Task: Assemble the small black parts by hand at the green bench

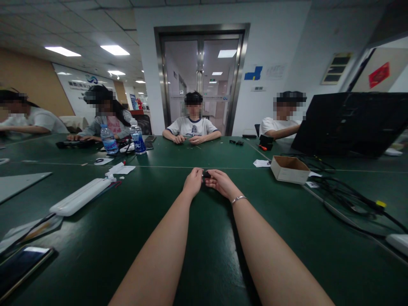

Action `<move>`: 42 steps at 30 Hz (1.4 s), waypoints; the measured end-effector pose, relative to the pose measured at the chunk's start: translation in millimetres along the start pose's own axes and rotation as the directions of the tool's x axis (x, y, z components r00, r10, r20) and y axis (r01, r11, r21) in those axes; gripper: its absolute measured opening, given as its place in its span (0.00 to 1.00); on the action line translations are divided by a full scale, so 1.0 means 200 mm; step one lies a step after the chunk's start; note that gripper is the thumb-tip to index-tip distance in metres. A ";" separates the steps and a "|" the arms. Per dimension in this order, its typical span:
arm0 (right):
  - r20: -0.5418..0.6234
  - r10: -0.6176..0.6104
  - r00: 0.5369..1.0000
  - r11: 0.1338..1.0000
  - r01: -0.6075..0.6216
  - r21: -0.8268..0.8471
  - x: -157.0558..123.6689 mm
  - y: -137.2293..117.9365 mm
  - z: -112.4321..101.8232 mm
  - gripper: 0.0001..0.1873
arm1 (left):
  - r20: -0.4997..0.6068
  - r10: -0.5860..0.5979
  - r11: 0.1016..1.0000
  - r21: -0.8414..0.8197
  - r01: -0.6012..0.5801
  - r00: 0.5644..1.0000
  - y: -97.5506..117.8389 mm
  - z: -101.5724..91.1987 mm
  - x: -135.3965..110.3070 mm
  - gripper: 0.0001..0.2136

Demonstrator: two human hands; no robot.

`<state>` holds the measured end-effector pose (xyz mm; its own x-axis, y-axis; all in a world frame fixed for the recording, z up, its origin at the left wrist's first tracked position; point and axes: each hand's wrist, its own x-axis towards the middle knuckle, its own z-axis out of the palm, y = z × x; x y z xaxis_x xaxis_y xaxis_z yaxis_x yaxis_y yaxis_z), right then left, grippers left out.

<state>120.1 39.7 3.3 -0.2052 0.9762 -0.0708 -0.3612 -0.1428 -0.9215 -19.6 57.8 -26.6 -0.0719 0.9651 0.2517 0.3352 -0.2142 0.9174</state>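
Both my arms reach forward over the dark green table [204, 238]. My left hand [193, 182] and my right hand [220, 182] meet at the table's middle, fingers curled. Between their fingertips sits a small black object [206, 174], pinched from both sides. It is too small to name. A thin silver bracelet [239, 198] circles my right wrist.
A small open cardboard box [289, 168] stands right of my hands, with black cables [347, 197] beyond it and a dark laptop lid [350, 122]. At left lie a long white case [81, 196], a phone [22, 265] and two water bottles [109, 139]. Several people sit around the table.
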 end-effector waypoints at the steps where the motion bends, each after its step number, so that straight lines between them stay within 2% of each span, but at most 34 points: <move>1: 0.000 -0.003 1.000 1.000 0.003 0.001 0.00 0.00 0.00 0.04 | 0.001 0.007 1.000 0.001 -0.007 1.000 0.00 0.00 0.00 0.12; 15: -0.010 0.001 1.000 1.000 -0.001 0.016 -0.01 -0.01 0.01 0.05 | -0.001 -0.038 0.999 -0.004 0.038 0.999 -0.02 0.01 0.02 0.12; 20: -0.018 0.005 1.000 1.000 -0.005 0.006 -0.01 -0.01 0.01 0.06 | -0.004 -0.012 1.000 -0.027 0.012 1.000 -0.01 0.00 0.01 0.12; 32: 0.034 0.000 0.999 0.999 0.001 -0.034 0.00 0.00 -0.01 0.02 | 0.008 -0.003 0.996 -0.094 0.003 1.000 -0.01 0.00 0.01 0.12; 38: 0.068 -0.010 0.998 0.998 0.014 -0.055 0.01 0.00 -0.02 0.07 | -0.009 0.015 0.992 -0.124 -0.016 1.000 0.00 0.00 0.00 0.12; 42: 0.063 -0.009 0.998 0.995 0.015 -0.096 0.01 0.01 -0.01 0.05 | -0.013 0.015 0.992 -0.124 -0.017 1.000 0.02 0.00 -0.01 0.12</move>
<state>121.2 42.2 0.9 -0.2591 0.9651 -0.0379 -0.2753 -0.1114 -0.9549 -18.9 54.8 -22.9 -0.0793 0.9597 0.2696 0.2175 -0.2473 0.9442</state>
